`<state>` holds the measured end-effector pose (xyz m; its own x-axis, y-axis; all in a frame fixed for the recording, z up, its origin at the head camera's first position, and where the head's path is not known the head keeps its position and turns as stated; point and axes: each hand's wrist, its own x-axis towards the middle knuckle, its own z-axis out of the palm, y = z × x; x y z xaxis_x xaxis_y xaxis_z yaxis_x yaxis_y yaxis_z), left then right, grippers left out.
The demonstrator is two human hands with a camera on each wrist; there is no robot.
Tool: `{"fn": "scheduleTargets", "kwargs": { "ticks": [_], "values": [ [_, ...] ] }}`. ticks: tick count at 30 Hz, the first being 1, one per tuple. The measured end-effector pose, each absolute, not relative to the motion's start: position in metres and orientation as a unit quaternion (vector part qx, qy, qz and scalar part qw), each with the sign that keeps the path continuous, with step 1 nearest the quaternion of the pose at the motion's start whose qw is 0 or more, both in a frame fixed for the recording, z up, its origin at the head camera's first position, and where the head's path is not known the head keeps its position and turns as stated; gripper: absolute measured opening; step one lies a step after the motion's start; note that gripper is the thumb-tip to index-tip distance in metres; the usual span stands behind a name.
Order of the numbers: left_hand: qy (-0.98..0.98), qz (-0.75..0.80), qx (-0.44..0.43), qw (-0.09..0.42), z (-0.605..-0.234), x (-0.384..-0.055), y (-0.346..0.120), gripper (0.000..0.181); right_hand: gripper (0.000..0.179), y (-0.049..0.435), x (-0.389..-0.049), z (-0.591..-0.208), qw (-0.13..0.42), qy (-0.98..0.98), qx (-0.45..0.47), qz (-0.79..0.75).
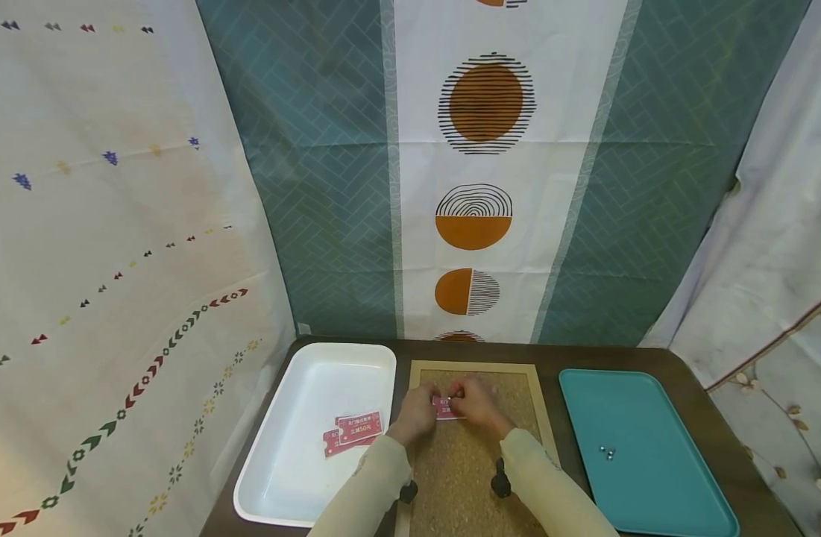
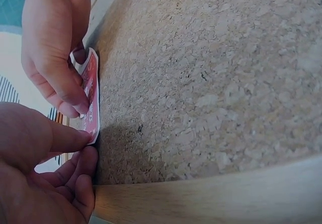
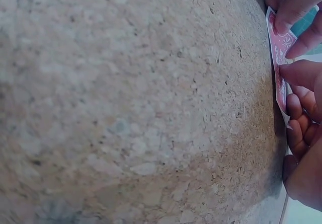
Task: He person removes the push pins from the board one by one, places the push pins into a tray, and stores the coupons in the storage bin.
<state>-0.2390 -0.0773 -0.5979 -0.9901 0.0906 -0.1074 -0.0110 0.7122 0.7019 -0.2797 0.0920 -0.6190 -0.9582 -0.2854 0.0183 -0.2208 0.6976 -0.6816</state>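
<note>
A red-and-white paper coupon [image 1: 444, 408] lies near the top of the wood-framed cork board [image 1: 464, 477]. My left hand [image 1: 417, 411] pinches the coupon's left end, its thumb on the printed face in the left wrist view. Over the coupon's middle, my right hand [image 1: 478, 403] pinches a small shiny pin [image 3: 289, 60] between thumb and index finger. Its other fingers curl beside the coupon's edge. In the right wrist view the coupon [image 3: 279, 48] stands slightly off the cork along one edge. The pin's point is hidden.
To the left is a white tray [image 1: 296, 447] with overlapping red coupons [image 1: 359, 428] in it. A teal tray [image 1: 658, 477] on the right holds several small silver pins [image 1: 608, 452]. Both trays and the board lie on a dark brown table [image 1: 544, 362], with patterned curtains behind.
</note>
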Motion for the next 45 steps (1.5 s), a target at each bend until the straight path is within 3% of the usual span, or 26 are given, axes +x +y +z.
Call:
{"fn": "scheduleTargets", "kwargs": {
  "ticks": [25, 45],
  "values": [
    [0.924, 0.375, 0.02, 0.068, -0.5941, -0.2371, -0.0759, 0.026, 0.002, 0.0908, -0.2768, -0.6182, 0.035, 0.917, -0.137, -0.374],
    [0.925, 0.373, 0.016, 0.068, -0.5975, -0.2379, -0.0747, 0.02, 0.014, 0.0884, -0.2747, -0.6173, 0.027, 0.922, -0.128, -0.364]
  ]
}}
